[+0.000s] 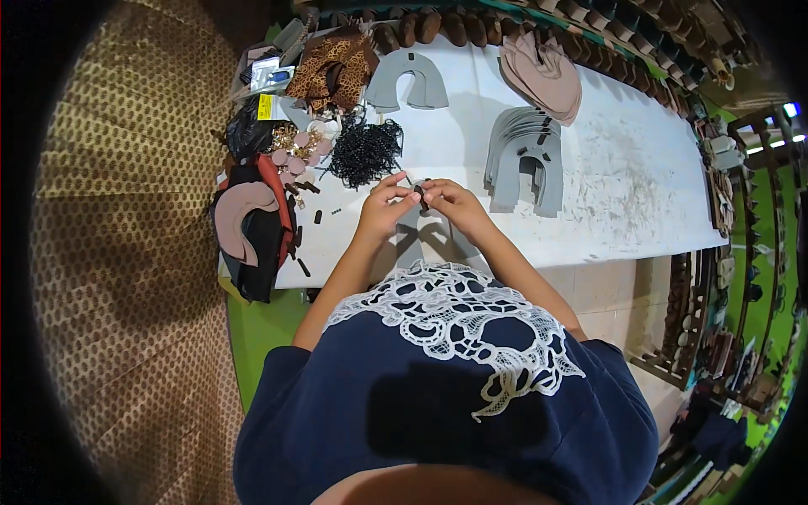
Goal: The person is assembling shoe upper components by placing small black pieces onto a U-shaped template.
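Observation:
Near the front edge of the white table, my left hand (pixel 389 207) and my right hand (pixel 454 204) meet, fingertips pinched on a small dark strip (pixel 422 200). A thin dark cord seems to run up from the fingertips toward a tangled heap of black cord (pixel 367 151) just beyond my left hand. Under my wrists lies a grey piece (pixel 436 242), partly hidden by my hands and body. To the right of my right hand is a fanned stack of grey U-shaped pieces (pixel 503 160) with dark tabs on them.
Beyond the cord lie another grey U-shaped piece (pixel 387 83) and leopard-print material (pixel 334 69). Pink curved pieces (pixel 543 77) are stacked at the far right, others (pixel 239 220) at the left edge. Pink discs (pixel 296 160) and small dark strips lie left. Wooden shoe forms (pixel 429 26) line the back.

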Tool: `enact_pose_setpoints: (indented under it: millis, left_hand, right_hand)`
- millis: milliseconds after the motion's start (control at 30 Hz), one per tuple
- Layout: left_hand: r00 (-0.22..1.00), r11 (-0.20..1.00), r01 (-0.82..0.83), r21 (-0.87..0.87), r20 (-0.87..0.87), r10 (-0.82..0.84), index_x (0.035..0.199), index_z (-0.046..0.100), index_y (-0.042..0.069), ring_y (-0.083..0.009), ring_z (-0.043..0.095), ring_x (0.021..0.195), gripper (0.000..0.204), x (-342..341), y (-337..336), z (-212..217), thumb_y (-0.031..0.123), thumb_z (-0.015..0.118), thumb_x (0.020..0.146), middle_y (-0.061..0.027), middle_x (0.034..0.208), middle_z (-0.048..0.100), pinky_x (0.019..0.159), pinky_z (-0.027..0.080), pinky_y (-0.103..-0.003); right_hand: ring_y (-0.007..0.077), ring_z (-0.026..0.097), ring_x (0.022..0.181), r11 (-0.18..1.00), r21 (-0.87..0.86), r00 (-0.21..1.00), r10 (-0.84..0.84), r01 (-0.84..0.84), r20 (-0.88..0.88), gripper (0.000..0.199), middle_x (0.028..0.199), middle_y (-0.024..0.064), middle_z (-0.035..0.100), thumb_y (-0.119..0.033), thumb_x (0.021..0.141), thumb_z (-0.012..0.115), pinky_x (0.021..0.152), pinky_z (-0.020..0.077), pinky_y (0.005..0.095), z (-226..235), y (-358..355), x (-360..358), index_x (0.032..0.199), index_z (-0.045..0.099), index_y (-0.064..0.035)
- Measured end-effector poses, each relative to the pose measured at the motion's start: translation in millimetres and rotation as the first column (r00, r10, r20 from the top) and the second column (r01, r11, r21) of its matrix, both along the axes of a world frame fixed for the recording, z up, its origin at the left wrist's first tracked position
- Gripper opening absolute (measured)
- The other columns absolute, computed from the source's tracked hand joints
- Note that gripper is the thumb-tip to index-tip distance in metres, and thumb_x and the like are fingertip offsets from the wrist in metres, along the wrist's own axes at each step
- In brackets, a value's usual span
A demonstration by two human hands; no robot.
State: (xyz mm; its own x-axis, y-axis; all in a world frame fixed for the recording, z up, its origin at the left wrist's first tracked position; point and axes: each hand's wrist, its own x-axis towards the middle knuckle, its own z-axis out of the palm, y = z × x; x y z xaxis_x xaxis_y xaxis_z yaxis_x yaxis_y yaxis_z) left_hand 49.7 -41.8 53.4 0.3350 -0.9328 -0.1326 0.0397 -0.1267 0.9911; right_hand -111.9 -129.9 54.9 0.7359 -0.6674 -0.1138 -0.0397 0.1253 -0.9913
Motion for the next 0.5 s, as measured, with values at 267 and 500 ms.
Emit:
enact_pose_setpoints:
  millis: [267,500]
  left_hand:
    - [0.999,0.999,-0.019,-0.039,0.042,0.020,0.088,0.070,0.004,-0.0244,0.046,0.117,0.021,-9.8,-6.4,-1.5,0.022,0.072,0.076,-0.0165,0.123,0.051,0.097,0.033,-0.035]
    - [0.993,1.000,-0.016,-0.023,-0.117,0.013,0.089,0.070,0.003,-0.0251,0.045,0.118,0.021,-13.1,-6.6,-1.8,0.020,0.070,0.078,-0.0172,0.124,0.051,0.098,0.033,-0.036]
  right_hand:
    - [0.0182,0.051,0.102,0.967,-0.252,0.996,-0.065,0.046,-0.067,0.014,0.114,0.0093,0.050,-0.017,0.083,0.064,0.084,0.0436,0.0286,12.1,-4.6,-5.2,0.085,0.065,-0.0032]
    - [0.0220,0.052,0.097,0.943,-0.321,0.995,-0.097,0.091,-0.004,0.015,0.107,0.0102,0.049,-0.017,0.076,0.068,0.079,0.0451,0.0298,-3.4,-8.0,-4.8,0.083,0.066,-0.0032]
